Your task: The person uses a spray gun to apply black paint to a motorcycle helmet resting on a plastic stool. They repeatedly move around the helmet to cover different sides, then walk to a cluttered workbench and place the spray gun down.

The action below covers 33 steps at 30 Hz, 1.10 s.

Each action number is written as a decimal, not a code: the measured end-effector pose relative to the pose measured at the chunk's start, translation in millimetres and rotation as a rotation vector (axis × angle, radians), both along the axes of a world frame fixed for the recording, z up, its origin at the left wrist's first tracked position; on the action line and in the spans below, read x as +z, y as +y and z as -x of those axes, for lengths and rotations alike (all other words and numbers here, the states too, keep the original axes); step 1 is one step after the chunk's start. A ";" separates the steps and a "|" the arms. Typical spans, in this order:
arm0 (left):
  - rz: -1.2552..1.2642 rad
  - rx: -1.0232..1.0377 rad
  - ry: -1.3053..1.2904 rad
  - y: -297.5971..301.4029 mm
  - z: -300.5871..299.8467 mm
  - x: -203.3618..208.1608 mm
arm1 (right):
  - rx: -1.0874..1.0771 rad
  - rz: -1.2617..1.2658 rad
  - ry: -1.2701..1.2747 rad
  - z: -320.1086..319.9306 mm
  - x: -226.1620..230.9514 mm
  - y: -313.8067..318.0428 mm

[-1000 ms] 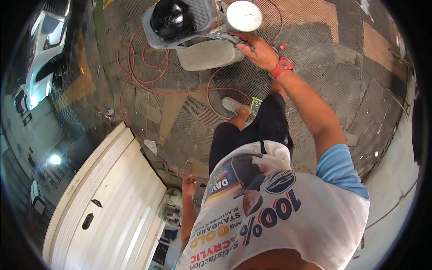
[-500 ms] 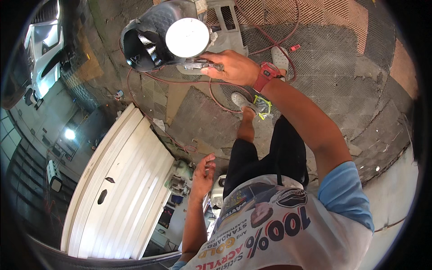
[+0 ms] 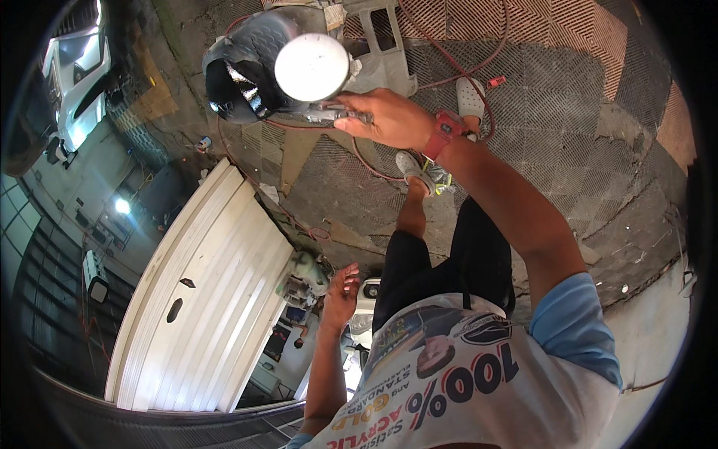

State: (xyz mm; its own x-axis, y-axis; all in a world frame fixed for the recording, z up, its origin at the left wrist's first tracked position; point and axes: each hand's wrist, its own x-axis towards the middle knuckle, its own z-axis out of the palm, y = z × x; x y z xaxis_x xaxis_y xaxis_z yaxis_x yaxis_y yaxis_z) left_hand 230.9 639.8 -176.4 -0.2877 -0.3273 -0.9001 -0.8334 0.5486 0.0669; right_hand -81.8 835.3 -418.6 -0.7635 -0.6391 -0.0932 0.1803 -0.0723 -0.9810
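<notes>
My right hand [image 3: 393, 120], with a red watch on its wrist, is closed round the handle of a spray gun [image 3: 312, 69] topped by a round white-lidded cup. Under and beside the gun, at the upper left, sits a glossy black curved part [image 3: 233, 93] with bright reflections; its kind I cannot make out. The cup hides some of it. My left hand [image 3: 342, 295] hangs low beside my body, fingers loosely apart and holding nothing, near a white ribbed panel [image 3: 217, 299].
A dark red hose [image 3: 374, 170] runs across the patterned mats. Next to the black part lies a grey frame with openings [image 3: 381, 41]. A greenish machine [image 3: 303, 277] stands by the panel's edge. At the far left is a white vehicle [image 3: 78, 82]. A wall rises at right.
The view has shifted slightly. The spray gun stays over the black part in my right hand, and my left hand remains low with its fingers a little more spread.
</notes>
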 end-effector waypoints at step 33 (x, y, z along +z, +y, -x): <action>-0.067 0.123 0.225 -41.3 -68.2 -15.1 | 0.061 -0.300 0.038 125.3 136.7 -13.6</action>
